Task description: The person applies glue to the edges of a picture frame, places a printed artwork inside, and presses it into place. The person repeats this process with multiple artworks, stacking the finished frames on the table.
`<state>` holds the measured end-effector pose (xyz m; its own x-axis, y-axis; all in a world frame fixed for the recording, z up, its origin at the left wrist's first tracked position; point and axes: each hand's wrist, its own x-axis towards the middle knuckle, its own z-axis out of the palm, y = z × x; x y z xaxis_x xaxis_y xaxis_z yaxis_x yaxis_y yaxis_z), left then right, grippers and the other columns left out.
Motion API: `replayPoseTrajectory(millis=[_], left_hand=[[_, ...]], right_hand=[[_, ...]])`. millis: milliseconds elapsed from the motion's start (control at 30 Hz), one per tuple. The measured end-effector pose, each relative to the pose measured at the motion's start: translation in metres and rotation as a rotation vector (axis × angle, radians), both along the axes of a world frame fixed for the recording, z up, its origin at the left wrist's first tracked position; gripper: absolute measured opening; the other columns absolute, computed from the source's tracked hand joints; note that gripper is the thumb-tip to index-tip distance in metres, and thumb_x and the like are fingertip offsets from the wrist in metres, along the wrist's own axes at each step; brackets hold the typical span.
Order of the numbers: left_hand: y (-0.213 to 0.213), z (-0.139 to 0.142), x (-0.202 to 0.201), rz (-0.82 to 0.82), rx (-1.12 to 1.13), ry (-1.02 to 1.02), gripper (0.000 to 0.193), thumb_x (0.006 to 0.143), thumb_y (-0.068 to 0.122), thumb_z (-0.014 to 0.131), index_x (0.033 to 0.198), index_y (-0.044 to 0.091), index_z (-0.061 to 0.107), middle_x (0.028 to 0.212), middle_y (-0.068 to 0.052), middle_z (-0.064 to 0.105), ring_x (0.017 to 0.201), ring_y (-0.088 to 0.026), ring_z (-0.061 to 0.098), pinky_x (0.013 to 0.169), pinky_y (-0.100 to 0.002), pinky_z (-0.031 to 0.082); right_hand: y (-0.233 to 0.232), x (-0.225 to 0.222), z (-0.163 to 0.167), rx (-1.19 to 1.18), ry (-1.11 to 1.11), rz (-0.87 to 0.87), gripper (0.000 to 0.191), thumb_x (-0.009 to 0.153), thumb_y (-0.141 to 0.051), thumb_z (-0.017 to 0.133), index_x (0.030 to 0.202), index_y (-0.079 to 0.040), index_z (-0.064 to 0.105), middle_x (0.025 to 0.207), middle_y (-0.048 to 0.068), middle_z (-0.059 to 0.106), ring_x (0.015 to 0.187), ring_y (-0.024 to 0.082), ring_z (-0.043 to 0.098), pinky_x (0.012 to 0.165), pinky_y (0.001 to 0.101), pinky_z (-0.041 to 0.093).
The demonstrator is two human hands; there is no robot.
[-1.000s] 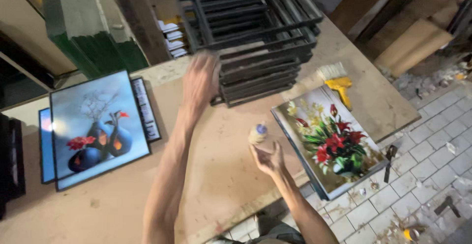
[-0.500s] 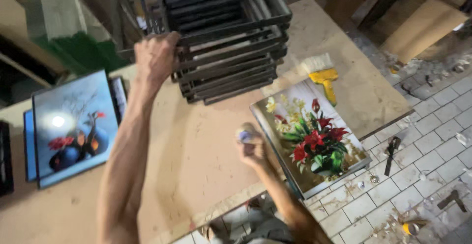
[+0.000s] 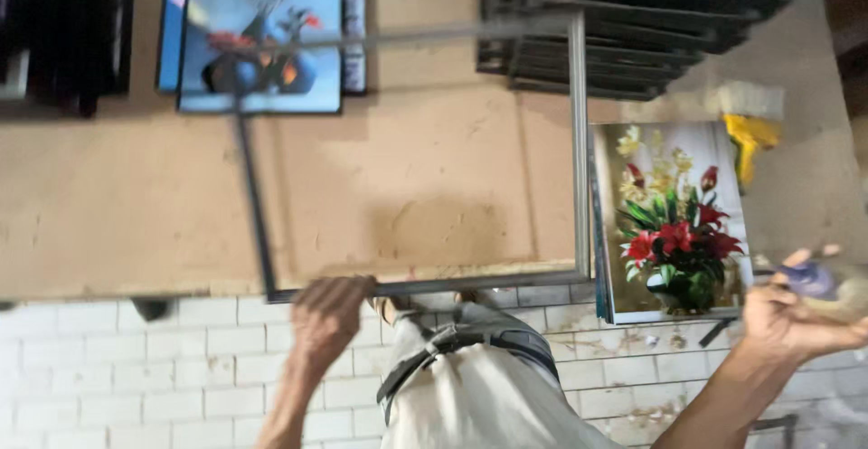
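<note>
My left hand (image 3: 327,315) is clenched around the near bar of a thin dark metal frame (image 3: 579,141), held level over the brown worktable (image 3: 407,187), near edge just past the table's front edge. My right hand (image 3: 785,318) is off to the right beyond the table, fingers curled around a small bottle with a purple cap (image 3: 818,284), blurred. Through the frame I see bare tabletop. Just right of the frame lies a print of red and yellow flowers (image 3: 674,223). A blue vase picture (image 3: 262,33) sits far left, a stack of dark frames (image 3: 633,28) far right, a yellow tool (image 3: 743,141) beside the flower print.
</note>
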<state>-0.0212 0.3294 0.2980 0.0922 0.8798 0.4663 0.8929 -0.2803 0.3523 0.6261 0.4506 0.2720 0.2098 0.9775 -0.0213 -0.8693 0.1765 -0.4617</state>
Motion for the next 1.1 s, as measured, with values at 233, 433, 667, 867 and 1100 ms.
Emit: replayPoseTrajectory(millis=[233,433,667,867,1100], left_hand=[[-0.042,-0.176,0.046,0.015,-0.301,-0.035,0.039,0.077,-0.003,0.067,0.11,0.016,0.073,0.1,-0.001,0.074,0.088,-0.021,0.069,0.075,-0.041,0.052],[-0.066,-0.209,0.042,0.189,-0.062,-0.074,0.036,0.077,0.011,0.073,0.113,0.008,0.07,0.121,-0.012,0.068,0.113,-0.032,0.064,0.097,-0.052,0.05],[-0.105,-0.218,0.031,0.901,-0.217,-1.247,0.075,0.081,0.019,0.087,0.144,0.009,0.046,0.127,-0.018,0.062,0.117,-0.03,0.063,0.093,-0.041,0.057],[-0.091,-0.241,0.031,0.477,-0.189,-1.879,0.092,0.088,0.003,0.078,0.16,0.016,0.022,0.13,-0.026,0.066,0.124,-0.032,0.063,0.104,-0.042,0.054],[-0.088,-0.239,0.031,0.43,-0.194,-2.083,0.089,0.091,0.0,0.072,0.16,0.018,0.019,0.124,-0.028,0.064,0.114,-0.03,0.066,0.096,-0.042,0.059]], right_hand=[[0.087,-0.115,0.022,-0.08,-0.253,0.234,0.069,0.083,-0.03,0.08,0.141,-0.004,0.053,0.121,0.011,0.068,0.109,0.026,0.068,0.084,0.0308,0.065],[0.079,-0.299,-0.009,-0.18,-0.332,0.574,0.077,0.07,0.0,0.072,0.144,-0.005,0.053,0.127,0.023,0.065,0.111,0.036,0.067,0.08,0.0445,0.065],[0.036,-0.434,-0.061,-0.26,-0.492,0.959,0.074,0.063,0.006,0.065,0.135,-0.004,0.052,0.125,0.021,0.066,0.106,0.035,0.072,0.077,0.0532,0.066],[0.012,-0.481,-0.127,-0.291,-0.715,1.067,0.069,0.067,0.007,0.073,0.134,0.002,0.056,0.12,0.019,0.069,0.092,0.028,0.071,0.074,0.0444,0.066],[-0.007,-0.503,-0.151,-0.298,-0.751,1.057,0.069,0.066,0.008,0.075,0.132,0.002,0.057,0.115,0.016,0.07,0.091,0.024,0.073,0.07,0.0325,0.064]])
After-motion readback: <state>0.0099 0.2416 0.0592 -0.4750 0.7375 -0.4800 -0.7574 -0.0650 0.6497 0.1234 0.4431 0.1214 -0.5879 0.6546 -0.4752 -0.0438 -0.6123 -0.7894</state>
